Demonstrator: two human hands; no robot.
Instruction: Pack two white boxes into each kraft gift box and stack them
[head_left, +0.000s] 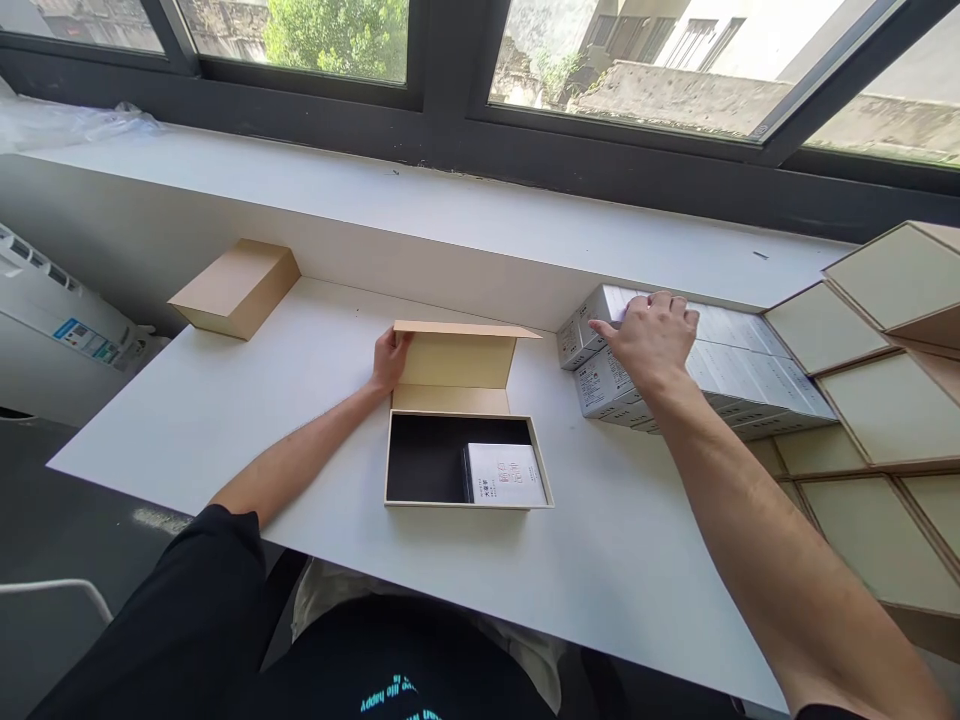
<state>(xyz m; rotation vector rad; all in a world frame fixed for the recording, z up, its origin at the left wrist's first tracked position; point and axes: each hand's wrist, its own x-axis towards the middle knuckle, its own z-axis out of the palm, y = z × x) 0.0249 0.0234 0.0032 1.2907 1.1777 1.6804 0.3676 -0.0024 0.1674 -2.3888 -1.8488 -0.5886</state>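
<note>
An open tan gift box [395, 498] with a black lining lies in the middle of the white table. Its hinged lid [457, 362] stands up behind it. One small white printed box [505, 474] lies in the right half of the tray. My left hand [390, 360] grips the lid's left edge, fingers closed on it. My right hand [651, 335] rests on top of a stack of small white boxes [739, 375] to the right, fingers curled over the top one at its far edge.
A closed tan box [236, 286] sits at the table's far left. Several flat tan box lids or panels [870, 400] are stacked at the right. A white window ledge [420, 205] runs behind the table [225, 400], with windows above. A white appliance [60, 320] stands to the left.
</note>
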